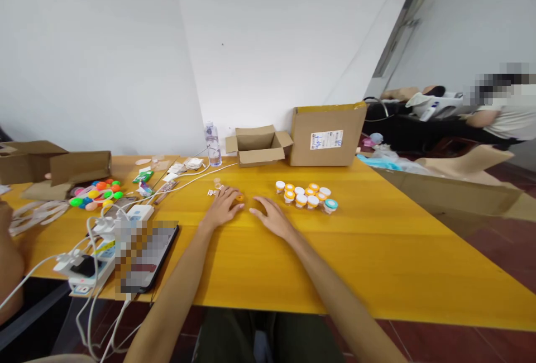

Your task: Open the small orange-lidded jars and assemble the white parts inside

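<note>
My left hand (223,206) lies palm down on the yellow table (377,251), fingers spread, its fingertips next to a small orange cap (239,197) and a small clear vial (216,182). My right hand (271,216) rests flat on the table just to the right, fingers apart, holding nothing. A cluster of several small jars with orange and white lids (305,194), plus one with a teal lid (330,205), stands a short way right of my right hand.
An open small cardboard box (257,145) and a larger box (326,134) stand at the back, with a water bottle (213,144). At left lie coloured balls (95,192), a power strip with cables (90,273), a tablet (146,257) and more boxes (54,165). Another person sits at far right (506,111).
</note>
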Demonstrator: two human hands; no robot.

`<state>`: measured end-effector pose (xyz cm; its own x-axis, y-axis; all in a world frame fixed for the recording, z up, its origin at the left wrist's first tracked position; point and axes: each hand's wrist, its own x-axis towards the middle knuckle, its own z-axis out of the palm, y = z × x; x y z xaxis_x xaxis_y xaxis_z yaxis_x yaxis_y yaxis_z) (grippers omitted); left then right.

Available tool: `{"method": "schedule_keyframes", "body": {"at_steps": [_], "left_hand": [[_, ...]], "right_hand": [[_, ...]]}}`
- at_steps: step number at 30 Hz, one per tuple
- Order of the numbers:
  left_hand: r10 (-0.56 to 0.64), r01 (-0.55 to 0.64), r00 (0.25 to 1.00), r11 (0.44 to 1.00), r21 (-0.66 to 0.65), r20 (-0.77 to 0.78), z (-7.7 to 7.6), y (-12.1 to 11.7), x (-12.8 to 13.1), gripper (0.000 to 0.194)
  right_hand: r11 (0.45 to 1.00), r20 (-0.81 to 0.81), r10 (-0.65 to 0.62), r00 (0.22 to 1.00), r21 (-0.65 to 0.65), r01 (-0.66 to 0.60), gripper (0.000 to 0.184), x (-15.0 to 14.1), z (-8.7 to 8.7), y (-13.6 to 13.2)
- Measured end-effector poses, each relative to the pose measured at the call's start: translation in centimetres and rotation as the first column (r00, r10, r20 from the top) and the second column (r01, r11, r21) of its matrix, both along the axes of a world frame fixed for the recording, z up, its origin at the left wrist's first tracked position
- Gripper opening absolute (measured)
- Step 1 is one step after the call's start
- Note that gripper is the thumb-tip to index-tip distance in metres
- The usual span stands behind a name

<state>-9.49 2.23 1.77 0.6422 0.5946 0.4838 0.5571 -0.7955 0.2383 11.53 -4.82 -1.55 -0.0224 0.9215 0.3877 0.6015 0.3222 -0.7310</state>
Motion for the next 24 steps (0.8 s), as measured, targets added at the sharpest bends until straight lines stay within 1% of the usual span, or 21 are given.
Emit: {"method": "schedule_keyframes", "body": {"at_steps": [2,5,6,10,13,16,19,24], "left_hand": [[-0.04,0.04,0.999,0.999,0.001,-0.024,0.0,0.1,0.0,0.022],[-0.044,0.044,0.999,0.999,-0.007,-0.032,0.1,0.3,-0.2,0.021],[-0.043,0.043,0.999,0.999,-0.01,-0.03,0.0,0.3,-0.3,0.021],[-0.04,0.039,0.999,0.999,-0.023,-0.012,-0.2,0.3,-0.9,0.022],[-0.042,0.043,0.999,0.998,-0.04,0.01,-0.5,0.2,-1.5,0.023],[-0.054,0.057,0.997,0.997,-0.056,0.048,-0.7,-0.1,-2.2,0.025],[-0.074,0.083,0.992,0.993,-0.083,0.103,-0.8,-0.3,-2.7,0.026],[-0.081,0.106,0.982,0.985,-0.137,0.172,-0.8,-0.3,-2.9,0.027]], "right_hand": [[1.0,0.028,0.013,1.0,0.025,-0.014,0.031,-0.2,0.2,-0.3],[0.998,0.097,0.013,0.995,0.056,-0.019,0.013,-0.4,0.5,-0.5],[0.998,0.124,0.014,0.992,0.066,-0.022,0.01,-0.4,0.7,-0.5],[0.994,0.209,0.009,0.978,0.105,-0.032,0.013,-0.4,1.0,-0.5],[0.99,0.238,-0.006,0.971,0.139,-0.028,0.012,-0.3,1.0,-0.4],[0.989,0.265,-0.018,0.964,0.145,-0.021,0.013,-0.3,1.0,-0.3],[0.991,0.271,-0.027,0.962,0.136,-0.01,0.013,-0.5,0.8,-0.3],[0.995,0.233,-0.033,0.972,0.104,0.009,0.015,-0.7,0.4,-0.2]]}}
